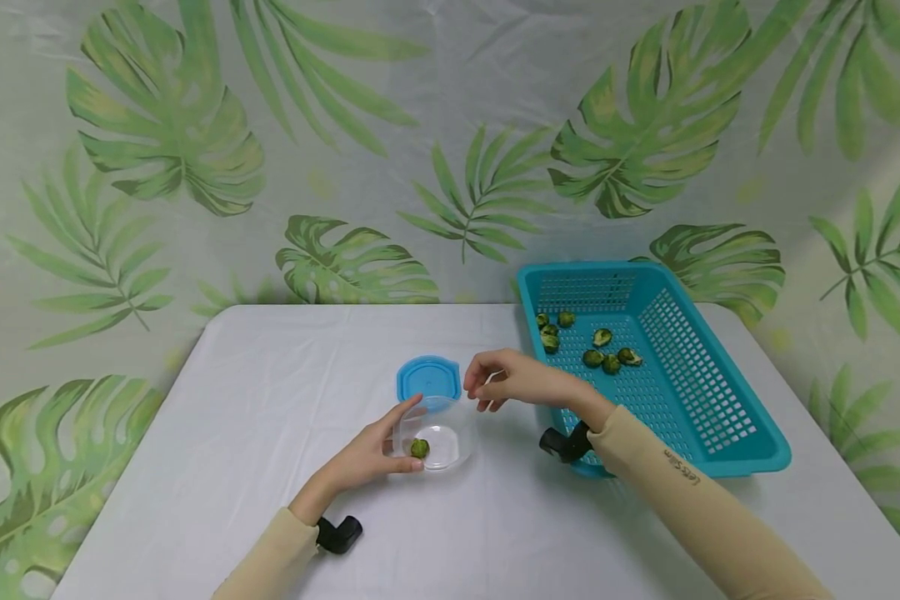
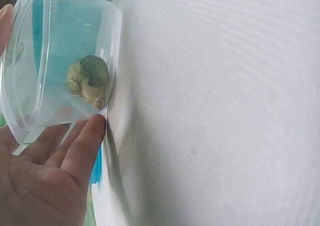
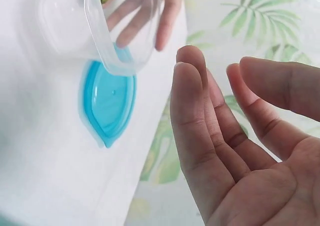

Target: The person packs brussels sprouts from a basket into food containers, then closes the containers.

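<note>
My left hand holds a clear plastic container by its side, thumb on the near side and fingers on the far side. Inside lies a Brussels sprout; the left wrist view shows this sprout low against the container wall. My right hand hovers between the container and the blue basket. Its fingers are loosely bent, thumb apart from them, with nothing between. A blue lid lies on the table just behind the container, partly seen through its rim.
A large blue slotted basket stands on the right of the white-covered table, with several Brussels sprouts on its floor. A leaf-patterned curtain hangs behind the table.
</note>
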`<state>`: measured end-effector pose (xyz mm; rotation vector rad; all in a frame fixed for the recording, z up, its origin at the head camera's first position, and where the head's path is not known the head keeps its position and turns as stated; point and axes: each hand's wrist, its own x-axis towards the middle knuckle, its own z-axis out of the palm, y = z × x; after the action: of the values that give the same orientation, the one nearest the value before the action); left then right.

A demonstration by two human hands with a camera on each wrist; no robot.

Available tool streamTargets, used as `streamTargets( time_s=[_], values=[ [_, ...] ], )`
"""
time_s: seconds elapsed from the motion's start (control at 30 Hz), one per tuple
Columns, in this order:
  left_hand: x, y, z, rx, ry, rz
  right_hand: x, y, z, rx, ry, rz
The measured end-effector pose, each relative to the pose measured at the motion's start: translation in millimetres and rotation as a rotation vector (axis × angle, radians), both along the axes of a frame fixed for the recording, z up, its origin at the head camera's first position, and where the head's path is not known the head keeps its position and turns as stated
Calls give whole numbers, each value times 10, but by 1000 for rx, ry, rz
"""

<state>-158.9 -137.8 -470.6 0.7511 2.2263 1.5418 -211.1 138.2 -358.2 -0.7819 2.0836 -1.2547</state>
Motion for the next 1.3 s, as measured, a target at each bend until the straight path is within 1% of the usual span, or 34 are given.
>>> streamTargets(
  time_s=[0.23,0.5,0.6,0.77,0.83,1.03,1.3],
  values=[
    [-12,2,-8,-21,8,3,-37,180,59,-21,6,-48],
    [-11,4,-23,-27,25,8,-102,429,69,-34,18,-117],
    [9,21,21,-28,28,10,-127,523,56,-41,16,-146],
    [82,55,243,-21,19,0,-147,686,51,-60,3,-178],
    [105,60,306,-18,19,-3,-155,754,50,-58,2,-193],
    [115,64,316,-14,18,-3,-197,973,22,-62,9,-239],
    [107,64,309,-11,11,-6,-303,1287,-91,-69,-3,-314]
  ],
)
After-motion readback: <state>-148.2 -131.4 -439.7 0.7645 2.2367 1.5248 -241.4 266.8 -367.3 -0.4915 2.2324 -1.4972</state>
